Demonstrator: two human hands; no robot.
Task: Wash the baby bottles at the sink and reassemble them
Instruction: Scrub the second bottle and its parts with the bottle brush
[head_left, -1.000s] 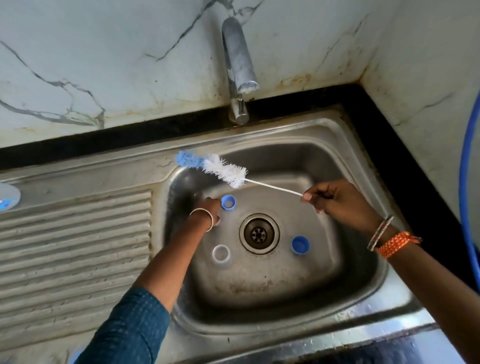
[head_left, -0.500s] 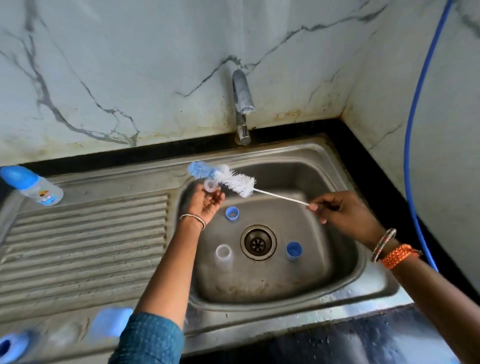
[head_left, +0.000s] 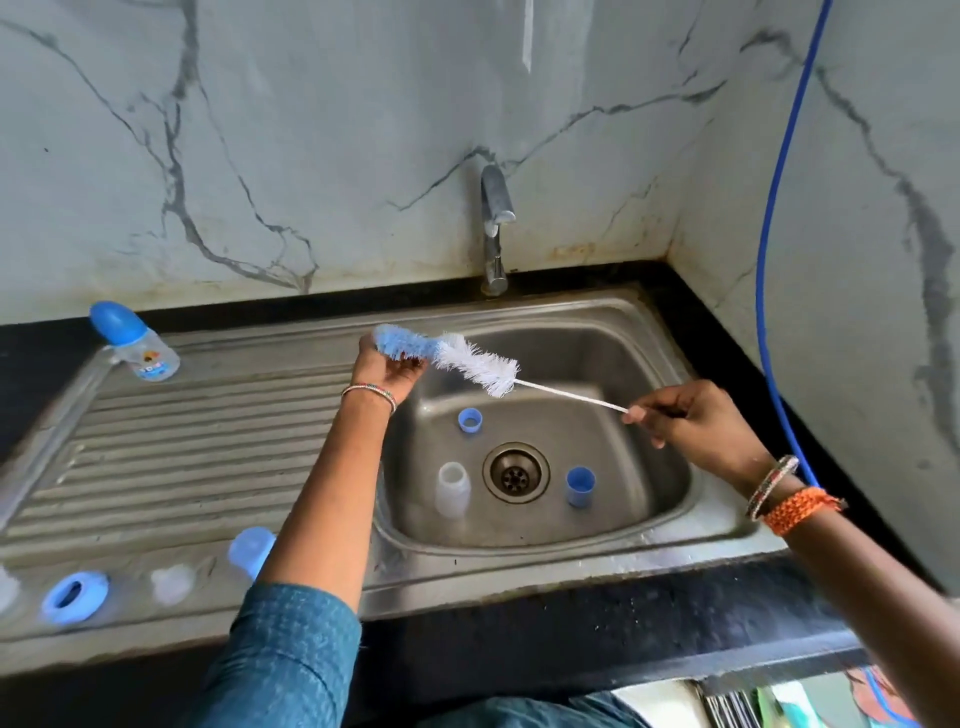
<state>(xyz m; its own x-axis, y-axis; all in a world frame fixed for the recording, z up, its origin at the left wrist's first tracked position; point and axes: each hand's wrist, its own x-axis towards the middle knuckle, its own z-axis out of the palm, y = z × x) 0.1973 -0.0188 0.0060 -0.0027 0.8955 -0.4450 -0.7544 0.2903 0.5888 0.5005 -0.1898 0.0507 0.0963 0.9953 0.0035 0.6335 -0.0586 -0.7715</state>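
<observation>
A bottle brush (head_left: 478, 366) with white bristles and a blue tip stretches across the sink basin (head_left: 670, 483). My right hand (head_left: 701, 423) pinches its thin white handle. At the basin's left rim my left hand (head_left: 384, 371) is raised with fingers curled round a small clear teat, mostly hidden behind the brush's blue tip. In the basin stand a clear bottle body (head_left: 453, 489), a blue collar ring (head_left: 470, 420) and a blue cap (head_left: 580, 486), set around the drain (head_left: 515, 472).
On the ribbed drainboard (head_left: 197, 447) an assembled bottle (head_left: 134, 343) with a blue cap lies at the back left. A blue cap (head_left: 252, 551), a clear teat (head_left: 171, 583) and a blue ring (head_left: 75, 596) sit near its front edge. The tap (head_left: 496, 228) is off. A blue hose (head_left: 774, 260) hangs at the right wall.
My left hand lifted a small clear teat out of the basin and raised it to the brush's blue tip. The view pulled back and tilted upward.
</observation>
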